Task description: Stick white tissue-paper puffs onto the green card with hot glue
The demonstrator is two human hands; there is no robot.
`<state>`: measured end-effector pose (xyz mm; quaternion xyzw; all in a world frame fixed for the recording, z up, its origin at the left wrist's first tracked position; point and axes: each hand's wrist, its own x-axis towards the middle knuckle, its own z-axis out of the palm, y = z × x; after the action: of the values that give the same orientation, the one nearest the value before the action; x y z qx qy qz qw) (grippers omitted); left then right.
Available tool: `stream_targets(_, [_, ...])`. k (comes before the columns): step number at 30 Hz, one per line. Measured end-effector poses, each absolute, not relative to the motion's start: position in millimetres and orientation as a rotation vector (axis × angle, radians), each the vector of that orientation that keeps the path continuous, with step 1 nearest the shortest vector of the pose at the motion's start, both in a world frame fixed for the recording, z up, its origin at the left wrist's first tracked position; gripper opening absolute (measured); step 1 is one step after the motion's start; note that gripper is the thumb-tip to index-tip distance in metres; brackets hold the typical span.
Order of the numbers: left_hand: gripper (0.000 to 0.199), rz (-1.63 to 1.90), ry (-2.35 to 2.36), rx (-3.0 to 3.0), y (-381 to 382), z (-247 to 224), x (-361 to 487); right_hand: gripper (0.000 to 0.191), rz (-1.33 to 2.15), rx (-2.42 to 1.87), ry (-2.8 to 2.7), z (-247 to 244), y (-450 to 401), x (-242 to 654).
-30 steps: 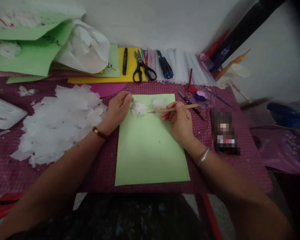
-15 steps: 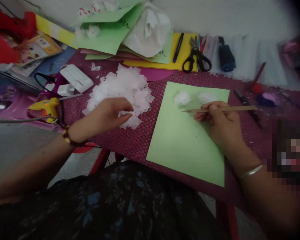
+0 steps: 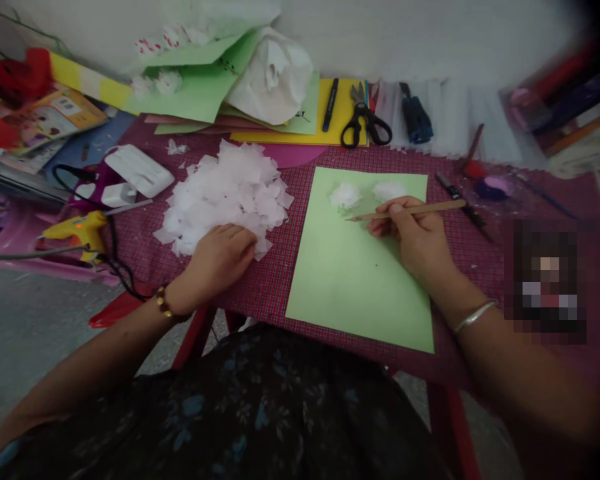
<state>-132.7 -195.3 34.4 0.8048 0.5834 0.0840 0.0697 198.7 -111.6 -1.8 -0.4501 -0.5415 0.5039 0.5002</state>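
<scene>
Newly off the green sheet (image 3: pixel 350 280), left hand (image 3: pixel 223 257) meets paper pile (image 3: pixel 220 190), finger closure unclear; right hand (image 3: pixel 417 240) clamps pencil-like stick (image 3: pixel 440 206).

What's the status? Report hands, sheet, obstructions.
Left hand at white paper pile. Right hand holds pointed stick over green sheet. Two white tufts on sheet; scissors beyond, out of the way.

- Green sheet (image 3: pixel 350 287): paper, smooth, matt.
- White squares (image 3: pixel 220 193): thin paper, matt, faintly translucent.
- White tufts (image 3: pixel 345 195): paper-like, crumpled, rough.
- Pencil (image 3: pixel 437 207): wood-like, matt.
- Table covering (image 3: pixel 260 287): checked, cloth-like, matt.
- Scissors (image 3: pixel 361 108): metal blades; black handles, plastic in appearance.
- Bangle (image 3: pixel 475 316): silvery metal, smooth, shiny.
- Glue gun (image 3: pixel 75 228): yellow plastic.
</scene>
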Motion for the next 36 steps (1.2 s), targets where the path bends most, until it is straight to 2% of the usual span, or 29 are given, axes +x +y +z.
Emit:
stream_targets(8, [0.018,0.530,1.757,2.428,-195,51,-141,0.020,1.215,-1.093,-1.317,-5,-110,200])
stream_targets(17, [0.022,0.192,1.812,2.634,-176,39,-137,0.020,1.238,-1.080,-1.301,-3,-111,200])
stream_targets(20, [0.023,0.435,1.734,2.641,-168,44,-135,0.022,1.244,-1.081,-1.279,-4,-111,201])
stream_targets(23, [0.013,0.749,1.644,2.396,-162,64,-121,0.024,1.250,-1.070,-1.282,-3,-112,201])
stream_targets(28, [0.010,0.834,1.481,1.910,-129,85,-72,0.028,1.257,-1.055,-1.264,1,-112,197])
stream_targets(36, [0.008,1.018,1.250,1.408,-48,34,-19,0.021,1.184,-1.051,-1.358,-2,-111,197])
